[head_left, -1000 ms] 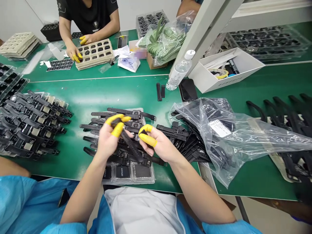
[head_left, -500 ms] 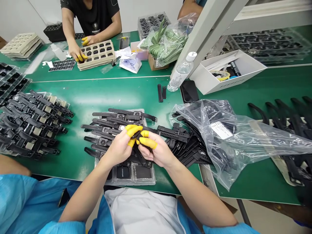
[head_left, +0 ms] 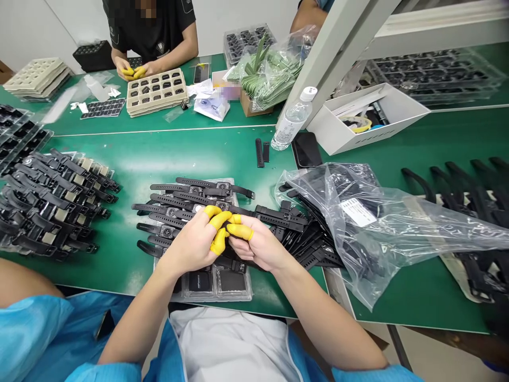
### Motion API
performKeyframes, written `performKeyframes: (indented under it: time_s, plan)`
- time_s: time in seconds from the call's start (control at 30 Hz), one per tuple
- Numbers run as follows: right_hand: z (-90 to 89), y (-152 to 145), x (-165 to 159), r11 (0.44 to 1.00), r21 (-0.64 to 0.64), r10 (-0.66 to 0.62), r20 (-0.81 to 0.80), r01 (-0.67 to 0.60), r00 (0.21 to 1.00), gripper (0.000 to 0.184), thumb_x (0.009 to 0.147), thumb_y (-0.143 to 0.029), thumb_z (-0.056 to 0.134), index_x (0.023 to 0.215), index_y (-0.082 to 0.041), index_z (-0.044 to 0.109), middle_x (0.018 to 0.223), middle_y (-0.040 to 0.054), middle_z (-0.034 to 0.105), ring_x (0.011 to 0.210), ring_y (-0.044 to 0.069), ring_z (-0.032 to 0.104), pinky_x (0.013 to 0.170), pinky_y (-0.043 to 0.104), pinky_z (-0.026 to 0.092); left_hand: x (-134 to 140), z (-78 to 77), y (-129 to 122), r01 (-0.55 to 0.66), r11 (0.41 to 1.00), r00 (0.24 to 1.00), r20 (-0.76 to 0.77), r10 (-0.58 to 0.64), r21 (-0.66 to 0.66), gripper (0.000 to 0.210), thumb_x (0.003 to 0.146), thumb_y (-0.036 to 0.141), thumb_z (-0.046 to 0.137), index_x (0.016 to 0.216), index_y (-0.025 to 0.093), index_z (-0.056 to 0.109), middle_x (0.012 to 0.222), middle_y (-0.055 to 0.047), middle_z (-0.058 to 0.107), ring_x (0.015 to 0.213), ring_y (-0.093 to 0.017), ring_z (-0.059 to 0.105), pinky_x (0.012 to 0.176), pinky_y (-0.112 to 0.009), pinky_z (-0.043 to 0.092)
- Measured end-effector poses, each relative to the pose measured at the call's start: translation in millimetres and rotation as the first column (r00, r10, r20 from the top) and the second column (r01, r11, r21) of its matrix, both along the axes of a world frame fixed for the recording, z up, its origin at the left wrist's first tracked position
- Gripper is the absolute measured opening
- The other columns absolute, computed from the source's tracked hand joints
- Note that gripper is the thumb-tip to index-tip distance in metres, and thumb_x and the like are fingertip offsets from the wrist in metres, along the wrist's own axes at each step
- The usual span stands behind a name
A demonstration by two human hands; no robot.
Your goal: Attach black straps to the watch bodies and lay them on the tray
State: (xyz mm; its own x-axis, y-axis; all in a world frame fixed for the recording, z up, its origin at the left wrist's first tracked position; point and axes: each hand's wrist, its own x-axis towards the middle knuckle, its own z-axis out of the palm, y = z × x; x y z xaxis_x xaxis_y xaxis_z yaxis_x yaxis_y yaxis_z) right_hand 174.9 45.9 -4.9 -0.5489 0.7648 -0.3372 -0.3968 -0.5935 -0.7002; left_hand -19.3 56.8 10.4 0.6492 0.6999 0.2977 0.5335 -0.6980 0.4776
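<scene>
My left hand (head_left: 195,240) and my right hand (head_left: 257,240) meet over the tray, with yellow finger cots on several fingertips. Both are closed in a pinch around a small black watch part (head_left: 225,225), mostly hidden by the fingers. Beneath and to the left, smartwatches with black straps (head_left: 169,213) lie in rows on a clear plastic tray (head_left: 249,291). Square dark pieces fill the tray's near compartments. Just right of my right hand is a heap of loose black watch straps (head_left: 314,241), partly under a clear plastic bag (head_left: 338,196).
More strapped watches (head_left: 55,196) are stacked at left. Two strap pieces (head_left: 260,153), a water bottle (head_left: 292,119), a phone (head_left: 306,149) and a white box (head_left: 366,119) stand beyond. Across the table, a co-worker's hands (head_left: 134,71) are behind a beige tray (head_left: 157,90). A slanted post (head_left: 330,53) rises at right.
My left fingers have shifted and curled further over the black part, which shows less now. The co-worker's hand has drawn back from the beige tray to join the other.
</scene>
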Motion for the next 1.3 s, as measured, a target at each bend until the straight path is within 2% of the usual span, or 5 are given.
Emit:
performKeyframes:
  time_s: [0.27,0.6,0.8,1.07,1.3]
  plan:
    - [4.9,-5.0,10.6,0.888,0.457,-0.166,0.2,0.058,0.966,0.029,0.094,-0.05,0.069,0.097,-0.023,0.058,0.057,-0.0072,0.055,0.045,0.011,0.043,0.046,0.024,0.039,-1.1,23.1,-3.6,0.011,1.0,0.999,0.049,-0.01,-0.023,0.062,0.102,0.014,0.045,0.162,0.021,0.03,0.141,-0.016,0.059,0.127,-0.026,0.063,0.104,-0.039,0.057]
    - [17.0,-54.9,69.9,0.514,0.659,-0.307,0.739,-0.549,0.6,0.029,0.108,-0.035,0.047,0.1,-0.021,0.071,0.082,0.007,0.067,0.066,0.019,0.06,0.059,0.032,0.044,-57.6,50.8,-33.6,-0.052,0.998,0.908,-0.418,0.04,-0.018,0.03,0.1,0.012,0.047,0.117,0.019,0.07,0.1,-0.01,0.073,0.091,-0.024,0.066,0.084,-0.037,0.053]
    - [2.8,-99.7,78.9,0.538,0.417,-0.153,0.903,-0.733,0.401,0.014,0.104,-0.027,0.052,0.103,-0.023,0.066,0.078,0.0038,0.074,0.063,0.022,0.068,0.055,0.032,0.039,-47.2,18.9,-66.7,0.103,0.987,0.872,-0.466,-0.151,-0.126,0.029,0.098,0.003,0.045,0.102,0.018,0.07,0.092,-0.006,0.064,0.083,-0.021,0.057,0.078,-0.032,0.047]
    - [6.3,-72.1,95.1,0.546,0.501,-0.34,0.865,-0.671,0.369,0.021,0.105,-0.039,0.054,0.113,-0.024,0.067,0.103,0.0085,0.075,0.088,0.025,0.072,0.07,0.035,0.052,-40.9,4.7,-90.5,-0.014,0.965,0.889,-0.437,0.132,0.264,0.013,0.1,0.017,0.059,0.092,0.016,0.07,0.101,-0.013,0.067,0.094,-0.027,0.056,0.083,-0.041,0.049]
    - [-36.0,11.5,88.2,0.64,0.381,-0.609,0.781,-0.667,-0.138,0.029,0.1,-0.024,0.049,0.119,-0.011,0.067,0.117,0.023,0.066,0.111,0.039,0.057,0.089,0.049,0.048,-31.0,9.6,-125.2,-0.028,0.98,0.661,-0.732,0.166,0.197,0.013,0.091,0.011,0.063,0.082,0.015,0.071,0.087,-0.013,0.068,0.083,-0.029,0.06,0.068,-0.039,0.046]
